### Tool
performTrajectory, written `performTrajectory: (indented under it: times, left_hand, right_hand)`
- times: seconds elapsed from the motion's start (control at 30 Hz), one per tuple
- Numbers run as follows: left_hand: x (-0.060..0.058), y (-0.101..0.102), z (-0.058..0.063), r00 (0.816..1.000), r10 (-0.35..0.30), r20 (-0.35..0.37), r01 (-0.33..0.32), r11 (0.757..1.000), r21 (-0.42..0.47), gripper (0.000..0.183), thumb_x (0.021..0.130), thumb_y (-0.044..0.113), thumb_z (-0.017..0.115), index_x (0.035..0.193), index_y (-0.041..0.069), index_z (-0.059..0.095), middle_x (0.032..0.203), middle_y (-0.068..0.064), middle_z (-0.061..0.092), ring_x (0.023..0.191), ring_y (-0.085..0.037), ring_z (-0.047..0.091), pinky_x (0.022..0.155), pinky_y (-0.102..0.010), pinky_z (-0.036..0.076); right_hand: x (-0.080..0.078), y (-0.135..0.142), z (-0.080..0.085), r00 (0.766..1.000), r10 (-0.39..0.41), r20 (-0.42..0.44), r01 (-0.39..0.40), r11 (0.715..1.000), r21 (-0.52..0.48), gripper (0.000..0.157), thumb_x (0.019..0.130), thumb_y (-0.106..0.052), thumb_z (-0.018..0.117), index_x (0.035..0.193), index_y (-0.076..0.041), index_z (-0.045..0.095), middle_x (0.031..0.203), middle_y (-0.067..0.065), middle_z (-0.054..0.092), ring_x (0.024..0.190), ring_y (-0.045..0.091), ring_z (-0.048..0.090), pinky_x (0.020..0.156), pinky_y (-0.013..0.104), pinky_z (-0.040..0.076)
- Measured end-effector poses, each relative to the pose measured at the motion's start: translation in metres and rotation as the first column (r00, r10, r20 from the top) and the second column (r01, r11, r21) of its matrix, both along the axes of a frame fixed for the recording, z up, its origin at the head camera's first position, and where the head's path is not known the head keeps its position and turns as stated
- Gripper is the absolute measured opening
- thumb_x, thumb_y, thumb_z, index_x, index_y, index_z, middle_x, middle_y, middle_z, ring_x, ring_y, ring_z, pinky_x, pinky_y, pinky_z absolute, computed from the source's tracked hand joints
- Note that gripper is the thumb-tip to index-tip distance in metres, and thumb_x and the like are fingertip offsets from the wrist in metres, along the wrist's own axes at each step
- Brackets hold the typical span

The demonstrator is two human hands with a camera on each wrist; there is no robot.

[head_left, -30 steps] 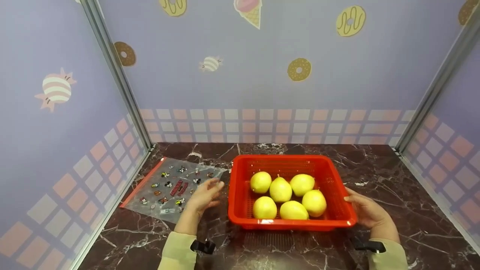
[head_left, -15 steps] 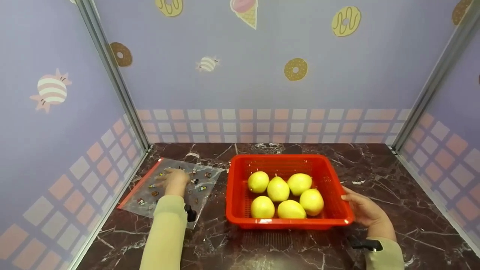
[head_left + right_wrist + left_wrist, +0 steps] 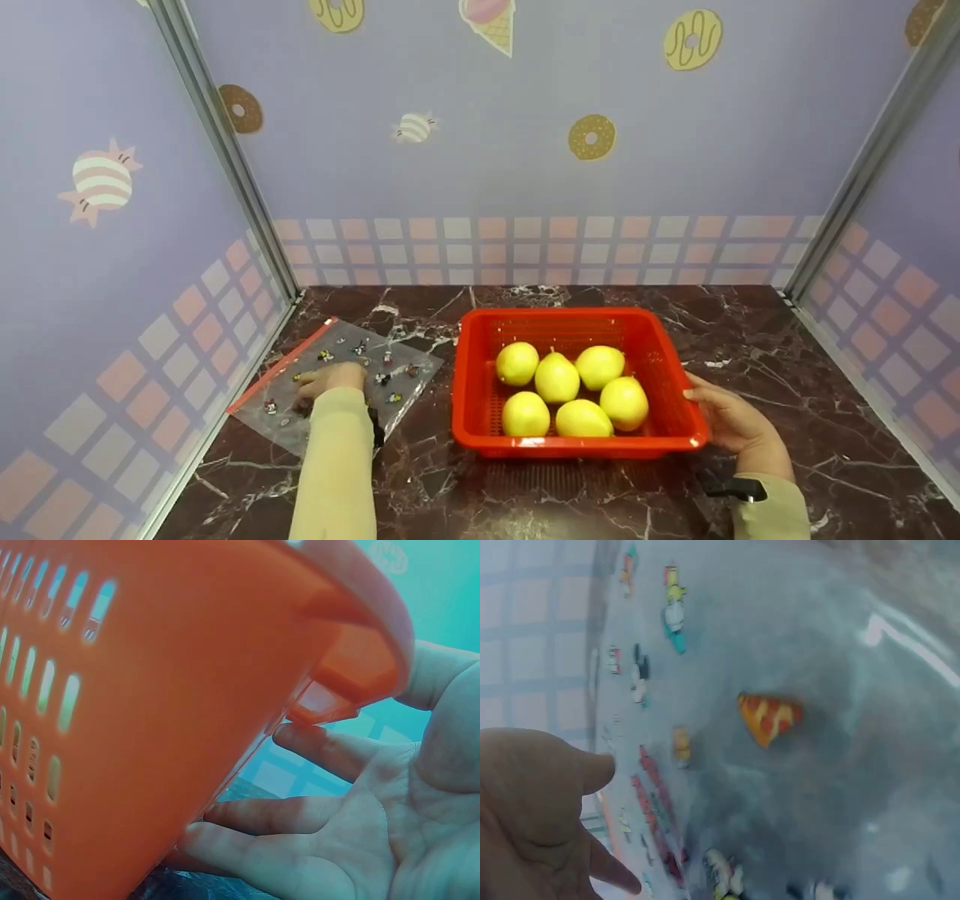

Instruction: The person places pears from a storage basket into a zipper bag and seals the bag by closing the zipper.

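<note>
In the head view my left hand (image 3: 334, 379) reaches over a clear zip bag (image 3: 420, 367) printed with small cartoon figures, a red strip along one edge. In the left wrist view the thumb (image 3: 596, 771) and a finger extend over the printed plastic (image 3: 840, 787), with no fold pinched between them. My right hand (image 3: 739, 420) holds the right side of a red plastic basket (image 3: 570, 448). Its thumb lies at the rim, and the other fingers (image 3: 285, 814) lie against the slotted outer wall. Several yellow pears (image 3: 556, 379) lie inside the basket.
Both things lie on a dark marbled tabletop (image 3: 420, 480), the bag left of the basket. Patterned panels (image 3: 525, 172) enclose the back and sides, with metal posts (image 3: 225, 150) at the corners.
My left hand has moved left from between the bag and basket onto the bag, then slightly toward me. The bag has turned and shifted slightly toward me. The right hand keeps its place.
</note>
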State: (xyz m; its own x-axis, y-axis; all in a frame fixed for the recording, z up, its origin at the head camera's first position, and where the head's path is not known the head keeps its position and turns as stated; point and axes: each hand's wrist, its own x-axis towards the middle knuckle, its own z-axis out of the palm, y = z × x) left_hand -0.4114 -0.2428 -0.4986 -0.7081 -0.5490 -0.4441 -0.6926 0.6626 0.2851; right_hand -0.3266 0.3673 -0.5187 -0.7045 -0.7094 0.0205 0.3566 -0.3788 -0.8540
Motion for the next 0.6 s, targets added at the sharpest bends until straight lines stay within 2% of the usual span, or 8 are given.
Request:
performTrajectory:
  times: [0.07,0.1,0.17,0.23,0.3,0.37,0.43,0.6]
  left_hand:
    - [-0.0006,-0.0008,-0.0063,0.998,-0.067,0.021,0.069,0.993,-0.098,0.069,0.104,0.032,0.048,0.149,-0.019,0.035,0.148,-0.059,0.001,0.138,-0.075,0.014,0.111,-0.081,0.026]
    - [-0.0001,0.0002,-0.0077,0.998,-0.062,0.014,0.063,0.993,-0.097,0.069,0.106,0.033,0.046,0.149,-0.019,0.034,0.148,-0.059,-0.001,0.137,-0.075,0.013,0.109,-0.082,0.028]
    - [0.0000,0.0005,-0.0105,1.000,-0.024,-0.009,0.023,0.998,-0.050,0.076,0.107,0.038,0.044,0.154,-0.018,0.024,0.149,-0.057,-0.006,0.137,-0.076,0.008,0.108,-0.084,0.027]
    - [0.0010,0.0012,-0.0109,0.995,0.085,-0.047,-0.083,0.996,0.038,0.090,0.106,0.047,0.041,0.157,-0.018,0.004,0.152,-0.054,-0.013,0.140,-0.074,0.001,0.110,-0.085,0.023]
    - [0.0026,0.0019,-0.0099,0.988,0.140,-0.063,-0.133,0.986,0.105,0.099,0.105,0.051,0.043,0.157,-0.014,-0.010,0.154,-0.051,-0.020,0.142,-0.075,-0.008,0.109,-0.088,0.017]
    - [0.0045,0.0025,-0.0083,0.984,0.166,-0.068,-0.156,0.979,0.135,0.101,0.104,0.054,0.044,0.158,-0.011,-0.013,0.154,-0.050,-0.021,0.142,-0.074,-0.014,0.109,-0.088,0.012]
    - [0.0061,0.0025,-0.0067,0.983,0.167,-0.072,-0.156,0.978,0.138,0.098,0.105,0.048,0.046,0.158,-0.011,-0.011,0.155,-0.051,-0.019,0.142,-0.074,-0.016,0.111,-0.087,0.008]
    - [0.0067,0.0015,-0.0080,0.984,0.157,-0.088,-0.142,0.977,0.160,0.097,0.103,0.040,0.051,0.159,-0.010,-0.010,0.156,-0.048,-0.020,0.140,-0.074,-0.020,0.111,-0.086,0.010]
  right_hand:
    - [-0.0001,-0.0003,-0.0001,1.000,-0.005,-0.002,0.005,1.000,0.003,0.058,0.109,-0.003,0.016,0.143,-0.029,0.056,0.138,0.006,0.067,0.126,0.024,0.066,0.106,0.043,0.054]
    - [-0.0001,-0.0004,-0.0001,1.000,-0.005,-0.002,0.005,1.000,0.002,0.059,0.109,-0.003,0.016,0.143,-0.029,0.056,0.138,0.006,0.067,0.126,0.024,0.066,0.106,0.043,0.054]
    - [0.0000,-0.0005,-0.0001,1.000,0.002,-0.002,-0.002,1.000,-0.003,0.059,0.109,-0.003,0.016,0.143,-0.028,0.056,0.139,0.006,0.067,0.127,0.024,0.066,0.107,0.043,0.054]
    - [-0.0002,-0.0005,0.0000,1.000,0.014,-0.004,-0.014,1.000,-0.013,0.060,0.109,-0.003,0.015,0.144,-0.028,0.056,0.139,0.006,0.067,0.128,0.024,0.065,0.107,0.043,0.054]
    - [-0.0003,-0.0004,0.0001,1.000,0.025,-0.007,-0.025,0.999,-0.025,0.060,0.108,-0.002,0.014,0.145,-0.026,0.054,0.140,0.006,0.066,0.129,0.025,0.064,0.108,0.044,0.053]
    - [-0.0004,-0.0003,-0.0001,1.000,0.027,-0.012,-0.027,0.999,-0.031,0.060,0.108,-0.002,0.013,0.146,-0.026,0.054,0.140,0.006,0.066,0.129,0.025,0.064,0.109,0.044,0.052]
    - [-0.0002,-0.0001,-0.0001,1.000,0.019,-0.017,-0.019,1.000,-0.024,0.059,0.109,-0.003,0.013,0.145,-0.026,0.053,0.141,0.006,0.065,0.129,0.024,0.064,0.108,0.044,0.053]
    - [-0.0002,0.0006,-0.0006,1.000,0.006,-0.014,-0.006,1.000,0.008,0.057,0.109,-0.005,0.016,0.144,-0.027,0.054,0.141,0.004,0.065,0.129,0.024,0.065,0.107,0.045,0.054]
